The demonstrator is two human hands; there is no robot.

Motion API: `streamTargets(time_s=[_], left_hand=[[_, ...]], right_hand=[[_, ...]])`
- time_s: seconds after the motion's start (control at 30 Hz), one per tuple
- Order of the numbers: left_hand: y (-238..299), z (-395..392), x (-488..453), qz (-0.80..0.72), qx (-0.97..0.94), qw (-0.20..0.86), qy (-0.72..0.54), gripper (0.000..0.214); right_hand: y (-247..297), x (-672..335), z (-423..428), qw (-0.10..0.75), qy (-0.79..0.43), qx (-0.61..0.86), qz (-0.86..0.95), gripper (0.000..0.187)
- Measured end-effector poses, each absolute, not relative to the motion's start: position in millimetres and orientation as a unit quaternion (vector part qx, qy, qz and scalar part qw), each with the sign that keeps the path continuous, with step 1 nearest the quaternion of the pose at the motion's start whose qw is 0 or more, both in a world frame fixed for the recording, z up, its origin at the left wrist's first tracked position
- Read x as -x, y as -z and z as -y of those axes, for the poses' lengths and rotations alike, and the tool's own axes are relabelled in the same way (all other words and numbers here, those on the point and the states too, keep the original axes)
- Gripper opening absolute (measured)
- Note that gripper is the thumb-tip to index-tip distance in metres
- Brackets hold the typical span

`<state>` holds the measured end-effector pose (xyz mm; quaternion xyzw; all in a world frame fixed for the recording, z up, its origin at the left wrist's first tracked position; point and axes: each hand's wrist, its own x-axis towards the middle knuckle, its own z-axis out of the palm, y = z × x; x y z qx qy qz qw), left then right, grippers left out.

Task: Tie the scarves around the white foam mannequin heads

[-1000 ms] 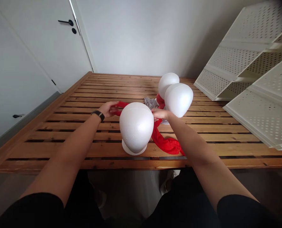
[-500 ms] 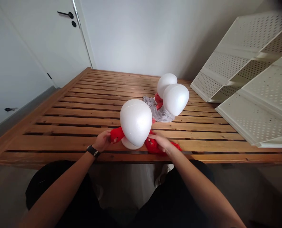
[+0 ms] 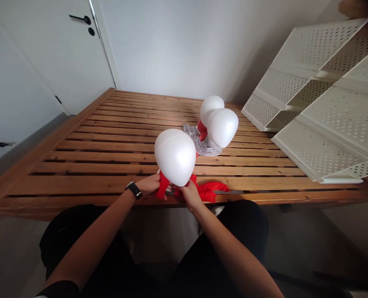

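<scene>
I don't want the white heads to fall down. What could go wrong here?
The nearest foam head stands close to the table edge, so a hard tug on the red scarf by the left hand or right hand might tip it off. The scarf's loose end lies over the gaps between the slats and could perhaps snag there.

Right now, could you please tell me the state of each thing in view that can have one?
Left hand: shut on the red scarf.
Right hand: shut on the red scarf.
Red scarf: wrapped at the base of the near foam head, loose end trailing right on the slats.
Near foam head: upright.
Two far foam heads: standing, close together.
Grey cloth: crumpled, lying flat.
Door: closed.
</scene>
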<state>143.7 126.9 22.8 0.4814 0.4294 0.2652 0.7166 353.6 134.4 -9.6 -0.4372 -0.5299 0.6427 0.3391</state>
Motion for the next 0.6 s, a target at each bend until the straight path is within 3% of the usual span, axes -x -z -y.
streamTargets(time_s=[0.1, 0.23, 0.43, 0.6], left_hand=[[-24.0, -125.8, -143.5, -0.437, -0.498, 0.713, -0.23, 0.034], [-21.1, -127.5, -146.3, -0.446, -0.569, 0.643, -0.252, 0.03], [-23.1, -129.1, -157.1, -0.391, -0.611, 0.629, -0.28, 0.034], [-24.5, -123.3, -164.0, -0.421, -0.582, 0.621, -0.312, 0.032]], right_hand=[[1.4, -343.6, -116.9, 0.392, -0.612, 0.478, 0.494, 0.028], [-6.0, -327.5, -94.1, 0.41, -0.545, 0.473, 0.557, 0.033], [-9.6, -303.4, -64.4, 0.191, -0.356, 0.587, 0.702, 0.023], [-21.0, -300.1, -58.7, 0.17, -0.322, 0.6, 0.713, 0.038]])
